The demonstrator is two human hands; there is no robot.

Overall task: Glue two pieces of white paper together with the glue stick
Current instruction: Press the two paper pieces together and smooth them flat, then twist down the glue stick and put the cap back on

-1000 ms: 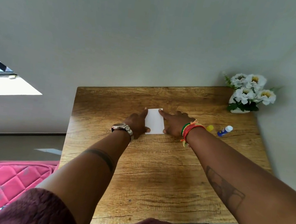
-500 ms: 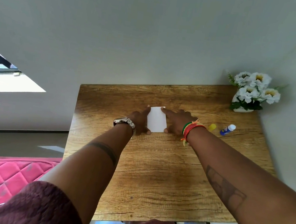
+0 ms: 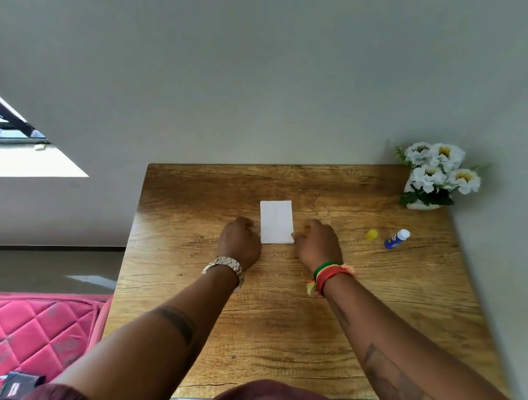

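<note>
White paper (image 3: 276, 221) flat, frame centre, on table (image 3: 307, 323). Left hand (image 3: 239, 242) loosely curled beside it, empty; right hand (image 3: 318, 245) thumb touching lower corner. Glue stick (image 3: 396, 239), yellow cap (image 3: 371, 235) right; flowers (image 3: 437, 175) upper right.

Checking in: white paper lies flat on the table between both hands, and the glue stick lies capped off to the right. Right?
Not quite. In the head view the glue stick lies uncapped; its yellow cap sits apart, just left of it. The rest holds: the white paper lies flat on the table between the left hand and right hand.
</note>
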